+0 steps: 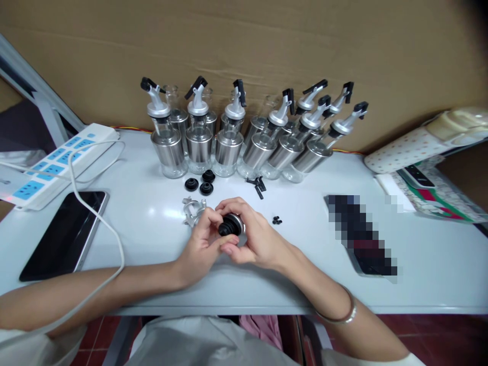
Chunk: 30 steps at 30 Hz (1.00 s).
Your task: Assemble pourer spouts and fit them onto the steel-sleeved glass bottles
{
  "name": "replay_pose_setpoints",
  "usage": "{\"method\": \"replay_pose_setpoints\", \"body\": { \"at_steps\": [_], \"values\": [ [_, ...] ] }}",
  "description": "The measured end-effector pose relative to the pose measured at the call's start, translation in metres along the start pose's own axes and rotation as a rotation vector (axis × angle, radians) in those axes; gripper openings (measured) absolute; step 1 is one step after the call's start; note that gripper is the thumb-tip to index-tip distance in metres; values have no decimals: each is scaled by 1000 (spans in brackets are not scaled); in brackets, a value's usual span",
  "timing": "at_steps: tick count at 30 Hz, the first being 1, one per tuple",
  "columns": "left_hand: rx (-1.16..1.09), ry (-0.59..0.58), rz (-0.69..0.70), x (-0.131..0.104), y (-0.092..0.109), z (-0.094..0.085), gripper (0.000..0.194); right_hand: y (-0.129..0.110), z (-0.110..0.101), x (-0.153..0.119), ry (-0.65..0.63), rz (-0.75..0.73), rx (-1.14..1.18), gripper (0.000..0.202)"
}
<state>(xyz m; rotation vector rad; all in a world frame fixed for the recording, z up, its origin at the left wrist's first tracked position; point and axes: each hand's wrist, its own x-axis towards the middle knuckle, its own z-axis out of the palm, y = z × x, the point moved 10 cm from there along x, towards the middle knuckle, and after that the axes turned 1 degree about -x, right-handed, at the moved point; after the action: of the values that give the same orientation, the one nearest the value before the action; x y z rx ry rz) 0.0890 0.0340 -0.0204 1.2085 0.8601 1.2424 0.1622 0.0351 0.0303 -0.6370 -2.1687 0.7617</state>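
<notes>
Between my two hands is a bottle pourer top (231,226), its ribbed black stopper turned toward me and a silver rim showing behind it. My left hand (206,246) pinches the stopper from the left with thumb and forefinger. My right hand (253,236) curls around the rim from the right, thumb near the stopper. Just behind my left fingers lie silver spout pieces (193,209), partly hidden. Farther back are three black stoppers (206,188), several black levers (260,186), and a few tiny black parts (277,220) to the right.
Several glass-and-steel bottles (199,145) with pourers stand along the cardboard wall. At left are a power strip (64,162), a tablet (63,236) and a white cable crossing my left forearm. A phone (360,234) and a dotted flask (412,145) lie at right.
</notes>
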Motion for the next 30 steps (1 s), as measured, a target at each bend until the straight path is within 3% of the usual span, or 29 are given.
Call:
{"method": "replay_pose_setpoints", "body": {
  "at_steps": [3,11,19,30],
  "values": [
    [-73,-31,-51,-3,-9,3,40,3,1,1,-37,58,28,35],
    [-237,-150,-124,-5,-13,20,45,30,11,-7,-225,409,235,38],
    [-160,-231,-99,-6,-11,22,27,38,7,-7,-170,440,268,33],
    [-165,-221,-109,-5,-11,22,31,24,18,-6,-318,384,568,32]
  ]
}}
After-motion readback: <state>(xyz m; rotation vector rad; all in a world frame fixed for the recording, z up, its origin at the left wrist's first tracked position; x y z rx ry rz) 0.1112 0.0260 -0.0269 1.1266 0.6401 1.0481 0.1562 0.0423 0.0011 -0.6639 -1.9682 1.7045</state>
